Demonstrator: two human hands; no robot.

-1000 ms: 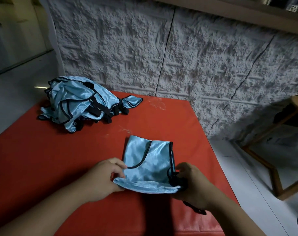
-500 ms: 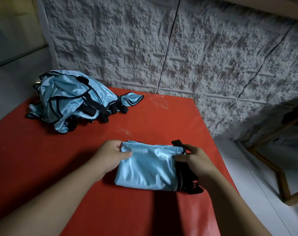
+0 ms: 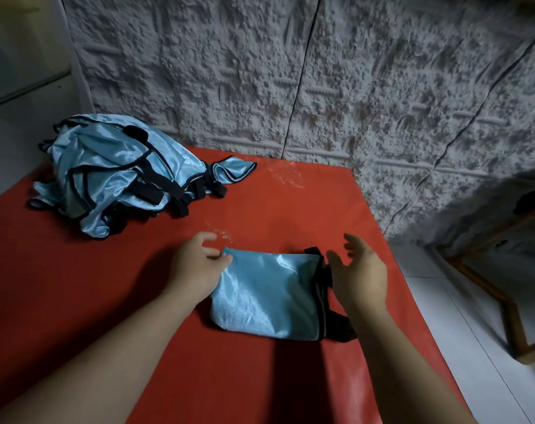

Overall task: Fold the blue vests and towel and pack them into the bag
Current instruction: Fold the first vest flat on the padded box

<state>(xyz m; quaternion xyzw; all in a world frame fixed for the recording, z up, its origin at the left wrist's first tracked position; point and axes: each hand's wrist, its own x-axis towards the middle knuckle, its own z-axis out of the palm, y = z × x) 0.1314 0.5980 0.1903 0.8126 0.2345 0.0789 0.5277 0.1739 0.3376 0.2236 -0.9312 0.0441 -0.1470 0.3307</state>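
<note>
Head view: a folded blue vest (image 3: pixel 267 293) lies flat on the red bench (image 3: pixel 76 286), low and centre in the frame, its long axis running left to right, black straps at its right end. The left hand (image 3: pixel 196 267) touches its upper left corner, fingers loosely bent. The right hand (image 3: pixel 362 270) hovers just beside the right end, fingers spread, holding nothing. A heap of unfolded vests (image 3: pixel 122 172) lies at upper left.
</note>
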